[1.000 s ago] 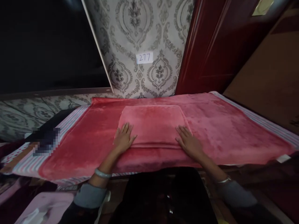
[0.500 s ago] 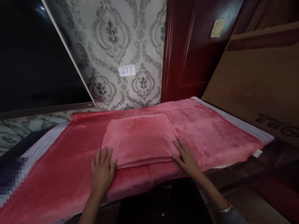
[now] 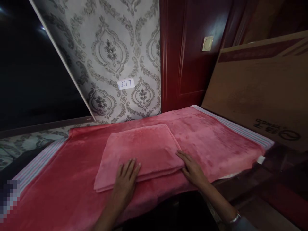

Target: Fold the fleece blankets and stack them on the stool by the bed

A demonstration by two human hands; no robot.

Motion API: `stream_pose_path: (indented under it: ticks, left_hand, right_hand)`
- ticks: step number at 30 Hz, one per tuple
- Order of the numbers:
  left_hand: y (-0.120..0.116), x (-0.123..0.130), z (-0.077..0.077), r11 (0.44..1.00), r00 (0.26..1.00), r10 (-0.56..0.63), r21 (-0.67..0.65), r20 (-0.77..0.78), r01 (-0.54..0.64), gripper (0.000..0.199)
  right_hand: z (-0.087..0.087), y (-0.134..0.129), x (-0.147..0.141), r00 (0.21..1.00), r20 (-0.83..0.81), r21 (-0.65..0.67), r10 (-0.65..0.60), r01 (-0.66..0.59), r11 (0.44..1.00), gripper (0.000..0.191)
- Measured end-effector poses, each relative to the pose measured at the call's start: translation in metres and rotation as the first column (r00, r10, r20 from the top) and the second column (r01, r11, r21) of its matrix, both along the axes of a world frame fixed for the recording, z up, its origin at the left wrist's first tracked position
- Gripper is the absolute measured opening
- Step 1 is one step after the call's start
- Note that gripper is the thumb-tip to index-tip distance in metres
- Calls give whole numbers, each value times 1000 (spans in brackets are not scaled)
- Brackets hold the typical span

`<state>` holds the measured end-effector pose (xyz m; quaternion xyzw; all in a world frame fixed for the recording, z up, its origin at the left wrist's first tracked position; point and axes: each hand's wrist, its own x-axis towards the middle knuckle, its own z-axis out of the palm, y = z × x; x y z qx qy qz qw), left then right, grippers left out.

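A pink plush cloth (image 3: 141, 147), folded into a flat rectangle with layered edges, lies on a larger spread of pink plush fabric (image 3: 216, 141). My left hand (image 3: 126, 179) rests with fingers extended on top of the folded cloth, over its front edge left of the middle. At the front right corner, my right hand (image 3: 192, 168) touches the edge with its fingers stretched out. Part of its thumb is hard to make out.
Striped borders (image 3: 233, 123) run along both ends of the spread fabric. A cardboard box (image 3: 255, 83) leans at the right, and a dark screen (image 3: 40, 70) stands at the left. Behind are patterned wallpaper (image 3: 110, 51) with a paper label (image 3: 126, 83) and a dark red panel (image 3: 183, 64).
My left hand has moved right, from the folded cloth's left side onto its front part. My right hand stays at the right corner. The view has shifted slightly.
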<state>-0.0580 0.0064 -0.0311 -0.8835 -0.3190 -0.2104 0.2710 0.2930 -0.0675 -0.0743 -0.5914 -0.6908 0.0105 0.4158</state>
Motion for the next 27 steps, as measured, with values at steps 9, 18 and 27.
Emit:
stream_pose_path:
  ticks: [9,18,27]
  left_hand:
    - [-9,68,3,992,998,58,-111,21,-56,65]
    - [-1,76,18,989,999,39,-145,7,-38,56]
    - [54,87,154,881,984,-30,-460,176,109,21]
  right_hand:
    - [47,10,-3,986,-141,88,-84,97,991,43]
    - [33,15,-12,889,-432,109,-153,220,969,34]
    - [64,22,-22,479,-873,124,90,39,992,51]
